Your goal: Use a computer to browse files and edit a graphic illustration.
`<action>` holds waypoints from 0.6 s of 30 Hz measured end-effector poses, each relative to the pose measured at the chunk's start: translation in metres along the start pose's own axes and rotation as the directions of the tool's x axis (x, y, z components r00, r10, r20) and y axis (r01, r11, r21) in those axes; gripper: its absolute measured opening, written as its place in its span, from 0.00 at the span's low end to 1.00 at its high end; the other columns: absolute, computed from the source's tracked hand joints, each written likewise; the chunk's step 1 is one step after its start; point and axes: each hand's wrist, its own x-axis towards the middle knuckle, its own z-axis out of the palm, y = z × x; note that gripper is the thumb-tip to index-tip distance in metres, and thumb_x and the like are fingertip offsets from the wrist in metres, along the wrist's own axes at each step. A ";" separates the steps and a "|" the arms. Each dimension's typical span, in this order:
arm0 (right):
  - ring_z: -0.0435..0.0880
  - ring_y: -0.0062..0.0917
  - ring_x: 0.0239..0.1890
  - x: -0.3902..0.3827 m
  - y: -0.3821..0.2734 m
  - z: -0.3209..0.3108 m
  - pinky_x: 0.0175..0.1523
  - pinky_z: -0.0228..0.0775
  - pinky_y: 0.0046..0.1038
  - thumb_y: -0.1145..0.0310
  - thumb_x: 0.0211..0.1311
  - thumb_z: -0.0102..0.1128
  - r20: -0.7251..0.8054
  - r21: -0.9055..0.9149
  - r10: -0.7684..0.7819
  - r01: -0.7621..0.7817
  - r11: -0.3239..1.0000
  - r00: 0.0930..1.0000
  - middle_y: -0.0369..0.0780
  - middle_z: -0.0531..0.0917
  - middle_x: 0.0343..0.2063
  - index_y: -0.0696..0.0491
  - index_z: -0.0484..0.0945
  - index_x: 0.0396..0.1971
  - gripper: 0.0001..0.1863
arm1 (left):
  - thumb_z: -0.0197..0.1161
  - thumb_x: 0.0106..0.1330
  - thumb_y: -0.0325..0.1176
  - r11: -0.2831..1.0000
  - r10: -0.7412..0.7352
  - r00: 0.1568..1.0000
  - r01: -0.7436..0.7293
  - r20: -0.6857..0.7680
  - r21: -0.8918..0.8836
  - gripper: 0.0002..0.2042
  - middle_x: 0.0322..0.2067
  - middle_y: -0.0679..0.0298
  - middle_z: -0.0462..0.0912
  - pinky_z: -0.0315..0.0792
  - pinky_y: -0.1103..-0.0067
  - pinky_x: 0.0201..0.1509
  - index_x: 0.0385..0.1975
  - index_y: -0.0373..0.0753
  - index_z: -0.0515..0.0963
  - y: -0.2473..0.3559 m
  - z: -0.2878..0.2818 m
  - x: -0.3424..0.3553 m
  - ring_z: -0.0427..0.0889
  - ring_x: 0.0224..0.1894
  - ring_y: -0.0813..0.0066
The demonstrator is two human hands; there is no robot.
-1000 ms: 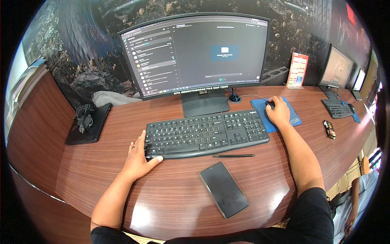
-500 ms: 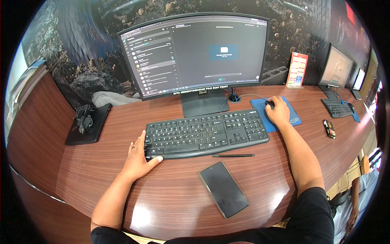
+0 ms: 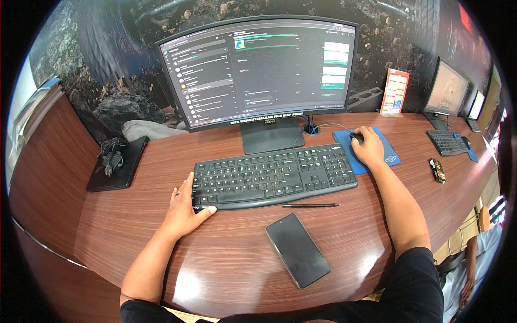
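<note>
My right hand (image 3: pixel 369 149) is curled over a black computer mouse (image 3: pixel 357 138) on a blue mouse pad (image 3: pixel 389 144). My left hand (image 3: pixel 183 214) lies at the left end of the black keyboard (image 3: pixel 269 180). Its fingers are stretched along that side and its thumb touches the front corner. Behind the keyboard stands a monitor (image 3: pixel 280 75), showing a list on the left and a dark pane with green and white boxes. A dark pen (image 3: pixel 311 205) lies just in front of the keyboard. Nearer to me is a smartphone (image 3: pixel 298 251), screen up and dark.
On the left, a flat black device (image 3: pixel 121 172) carries a coiled cable (image 3: pixel 111 157) beside a wooden partition (image 3: pixel 51 156). A red and white card stand (image 3: pixel 395 92), small box (image 3: pixel 437 170), second keyboard (image 3: pixel 447 142) and second monitor (image 3: pixel 447 89) are on the right. Someone sits at lower right.
The monitor's right pane has switched from a central blue box to a column of entries with green and white boxes. Both hands stay in practically the same places.
</note>
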 end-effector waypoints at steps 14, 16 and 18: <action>0.82 0.44 0.53 0.001 0.002 0.002 0.58 0.74 0.43 0.64 0.56 0.65 0.021 0.035 -0.034 0.034 0.999 0.999 0.43 0.84 0.49 0.51 0.83 0.44 0.15 | 0.72 0.58 0.56 1.000 0.000 1.000 0.000 0.015 0.019 0.57 0.73 0.36 0.59 0.42 0.50 0.80 0.77 0.29 0.45 0.000 -0.001 0.000 0.56 0.77 0.44; 0.82 0.44 0.52 0.000 0.000 0.001 0.58 0.74 0.42 0.64 0.56 0.64 0.016 0.024 -0.029 0.029 0.999 0.999 0.43 0.84 0.48 0.51 0.83 0.44 0.15 | 0.72 0.59 0.56 1.000 -0.001 1.000 0.001 0.019 0.011 0.57 0.73 0.36 0.58 0.42 0.50 0.80 0.77 0.29 0.45 0.000 -0.001 0.000 0.56 0.78 0.44; 0.82 0.44 0.53 0.000 0.001 0.000 0.58 0.74 0.42 0.64 0.56 0.64 0.016 0.027 -0.033 0.032 0.999 0.999 0.43 0.84 0.49 0.51 0.83 0.45 0.16 | 0.72 0.59 0.57 1.000 -0.001 1.000 0.001 0.022 0.005 0.57 0.73 0.35 0.58 0.41 0.50 0.80 0.77 0.29 0.44 0.000 -0.002 0.000 0.55 0.78 0.44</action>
